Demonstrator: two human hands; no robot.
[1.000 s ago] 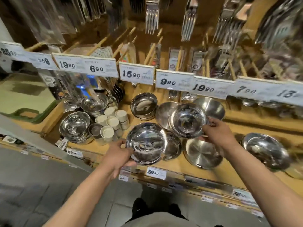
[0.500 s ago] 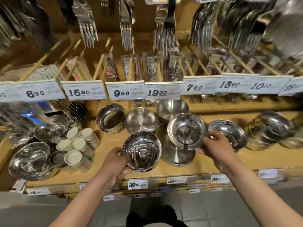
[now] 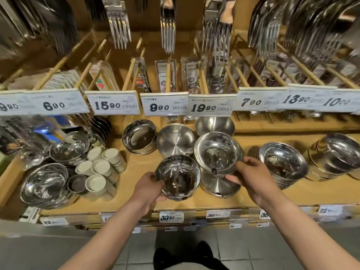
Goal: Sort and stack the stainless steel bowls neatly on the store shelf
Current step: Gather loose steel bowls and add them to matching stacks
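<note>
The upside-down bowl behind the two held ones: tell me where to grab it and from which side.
Take the upside-down bowl at its lower rim, coming from above and in front. Its smooth domed base offers no purchase, and the mirror-bowl stack crowds its left.

My view now sits further right along the shelf (image 3: 136, 164) than a second ago, so the stack of bowls at the far right (image 3: 335, 156) is in sight and the left end is cut off. My left hand (image 3: 149, 189) grips the smaller bowl (image 3: 178, 177), which now sits closer to the front edge of the shelf and looks more upright than a second ago, its mouth turned more toward me. My right hand (image 3: 253, 177) holds the wide-rimmed bowl (image 3: 218, 152) slightly nearer the front edge, above the upturned bowl (image 3: 220, 185). The two held bowls now nearly touch at their rims.
</note>
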